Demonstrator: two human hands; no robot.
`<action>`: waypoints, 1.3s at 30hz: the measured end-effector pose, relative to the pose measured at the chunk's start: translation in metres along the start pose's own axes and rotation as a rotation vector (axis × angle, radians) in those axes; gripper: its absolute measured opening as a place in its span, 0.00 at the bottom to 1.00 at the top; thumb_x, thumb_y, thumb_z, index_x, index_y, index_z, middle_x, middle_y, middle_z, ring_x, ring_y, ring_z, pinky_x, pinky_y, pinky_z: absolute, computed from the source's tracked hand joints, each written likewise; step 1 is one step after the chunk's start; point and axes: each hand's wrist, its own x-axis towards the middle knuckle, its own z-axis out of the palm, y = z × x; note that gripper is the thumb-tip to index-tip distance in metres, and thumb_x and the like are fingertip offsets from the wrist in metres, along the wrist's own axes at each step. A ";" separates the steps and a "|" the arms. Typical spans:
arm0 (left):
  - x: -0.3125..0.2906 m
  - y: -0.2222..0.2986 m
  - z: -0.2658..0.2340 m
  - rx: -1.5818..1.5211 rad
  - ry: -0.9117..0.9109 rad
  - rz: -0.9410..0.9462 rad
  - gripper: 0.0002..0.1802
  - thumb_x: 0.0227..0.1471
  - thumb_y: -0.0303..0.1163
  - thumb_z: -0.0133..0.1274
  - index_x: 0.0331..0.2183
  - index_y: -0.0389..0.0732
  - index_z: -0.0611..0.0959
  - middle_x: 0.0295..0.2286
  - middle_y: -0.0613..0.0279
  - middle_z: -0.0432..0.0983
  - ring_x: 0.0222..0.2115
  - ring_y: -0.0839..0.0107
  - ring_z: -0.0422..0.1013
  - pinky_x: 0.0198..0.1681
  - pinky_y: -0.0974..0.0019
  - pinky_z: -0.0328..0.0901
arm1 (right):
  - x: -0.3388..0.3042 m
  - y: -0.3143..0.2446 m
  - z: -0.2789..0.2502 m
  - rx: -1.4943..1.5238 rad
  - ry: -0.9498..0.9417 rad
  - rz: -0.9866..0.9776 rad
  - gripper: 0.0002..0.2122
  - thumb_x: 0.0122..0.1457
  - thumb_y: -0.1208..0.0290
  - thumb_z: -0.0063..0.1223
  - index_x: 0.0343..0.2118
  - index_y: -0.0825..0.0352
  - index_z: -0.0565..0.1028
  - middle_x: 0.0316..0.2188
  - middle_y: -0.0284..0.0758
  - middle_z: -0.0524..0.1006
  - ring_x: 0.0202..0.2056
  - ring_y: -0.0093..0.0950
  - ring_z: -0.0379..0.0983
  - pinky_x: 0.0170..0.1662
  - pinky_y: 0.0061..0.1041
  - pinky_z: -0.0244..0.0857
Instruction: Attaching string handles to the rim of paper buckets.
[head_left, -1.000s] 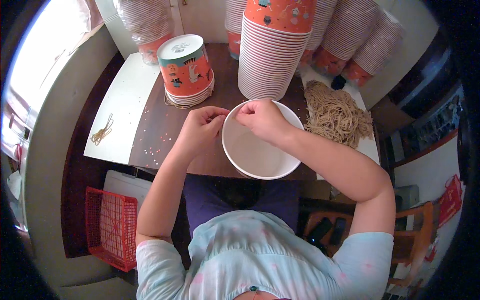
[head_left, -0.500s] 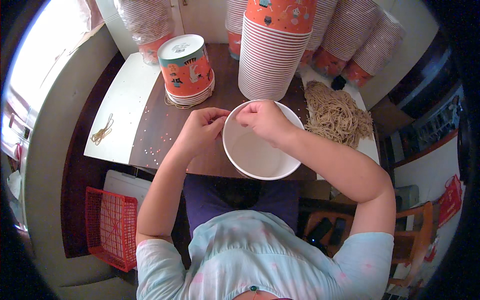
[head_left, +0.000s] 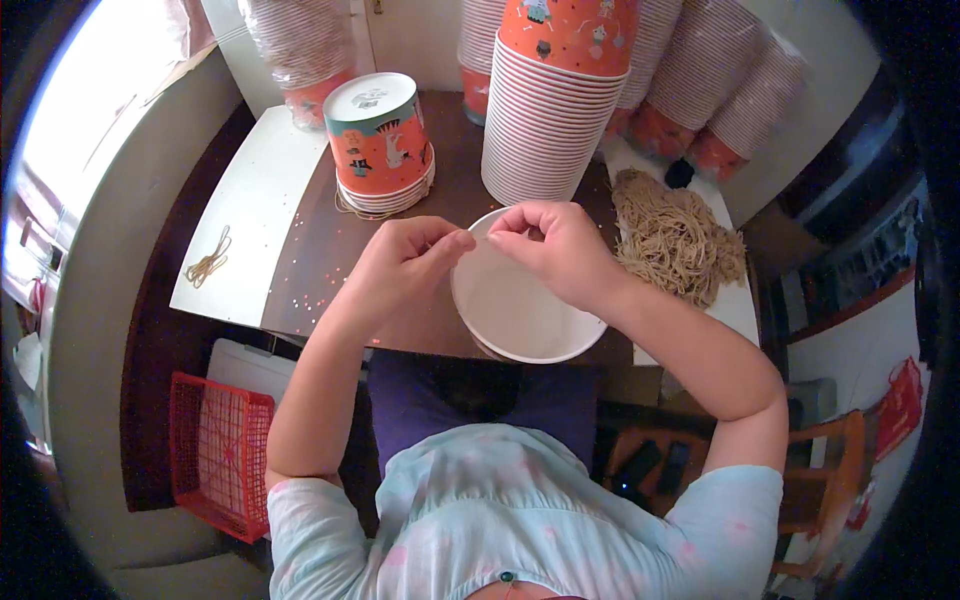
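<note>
A white-lined paper bucket [head_left: 525, 315] stands at the table's near edge, its open mouth up. My left hand [head_left: 415, 258] is over its left rim, thumb and forefinger pinched together. Close beside it, my right hand [head_left: 565, 255] is pinched too, above the far part of the mouth. The fingertips of both hands nearly meet. Whatever lies between them is too small to make out. Right of the bucket lies a tangled heap of tan cord [head_left: 675, 240].
Behind the bucket rises a tall stack of orange-printed buckets [head_left: 550, 130]. A shorter upside-down stack [head_left: 380, 140] stands to its left. A small cord bundle [head_left: 208, 258] lies at the left. Plastic-wrapped stacks [head_left: 700, 75] line the back; a red basket [head_left: 220, 450] sits below left.
My right fingers have risen from inside the bucket to above its rim. My left fingers have moved from outside the rim to over it, close to the right ones.
</note>
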 end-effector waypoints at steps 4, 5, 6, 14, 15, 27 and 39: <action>-0.002 0.014 0.005 -0.061 -0.049 -0.060 0.16 0.56 0.40 0.49 0.33 0.37 0.81 0.23 0.70 0.73 0.25 0.84 0.65 0.25 0.79 0.59 | -0.009 0.001 0.001 0.008 -0.005 -0.099 0.05 0.54 0.73 0.53 0.29 0.70 0.76 0.25 0.25 0.73 0.27 0.13 0.67 0.29 0.15 0.62; -0.001 0.014 0.005 -0.065 -0.060 -0.050 0.16 0.55 0.41 0.49 0.32 0.37 0.81 0.23 0.71 0.73 0.24 0.85 0.64 0.25 0.80 0.58 | -0.010 0.001 0.002 -0.006 0.027 -0.182 0.05 0.54 0.73 0.53 0.28 0.70 0.76 0.25 0.25 0.73 0.26 0.13 0.67 0.29 0.16 0.62; 0.000 0.014 0.006 -0.069 -0.074 -0.041 0.16 0.55 0.41 0.49 0.31 0.38 0.81 0.22 0.71 0.72 0.23 0.85 0.63 0.24 0.80 0.57 | -0.012 0.002 0.003 -0.019 0.060 -0.263 0.05 0.54 0.73 0.53 0.28 0.70 0.76 0.25 0.26 0.73 0.26 0.13 0.66 0.29 0.16 0.62; -0.001 0.013 0.006 -0.080 -0.072 -0.089 0.12 0.52 0.35 0.52 0.30 0.35 0.80 0.23 0.70 0.73 0.24 0.84 0.65 0.27 0.78 0.60 | -0.016 -0.001 0.002 -0.093 0.078 -0.257 0.05 0.52 0.73 0.55 0.28 0.70 0.76 0.24 0.28 0.73 0.25 0.14 0.67 0.28 0.17 0.63; 0.000 0.011 0.006 -0.075 -0.071 -0.075 0.11 0.52 0.36 0.52 0.30 0.38 0.80 0.23 0.73 0.73 0.22 0.86 0.63 0.22 0.80 0.56 | -0.015 -0.001 0.003 -0.097 0.083 -0.251 0.05 0.52 0.73 0.55 0.28 0.70 0.76 0.23 0.28 0.74 0.25 0.14 0.67 0.28 0.17 0.62; 0.001 0.016 0.000 -0.036 -0.033 -0.004 0.09 0.44 0.27 0.56 0.28 0.30 0.79 0.22 0.67 0.73 0.24 0.83 0.66 0.26 0.75 0.63 | -0.007 -0.003 -0.002 0.039 -0.051 -0.084 0.06 0.52 0.73 0.55 0.26 0.70 0.76 0.23 0.26 0.75 0.25 0.12 0.67 0.28 0.15 0.63; 0.008 0.006 0.001 0.342 0.170 0.232 0.12 0.42 0.22 0.54 0.34 0.33 0.80 0.24 0.55 0.72 0.23 0.67 0.71 0.28 0.69 0.65 | 0.017 0.027 0.005 0.012 -0.064 0.052 0.05 0.50 0.72 0.56 0.25 0.69 0.77 0.20 0.27 0.74 0.23 0.13 0.66 0.26 0.16 0.61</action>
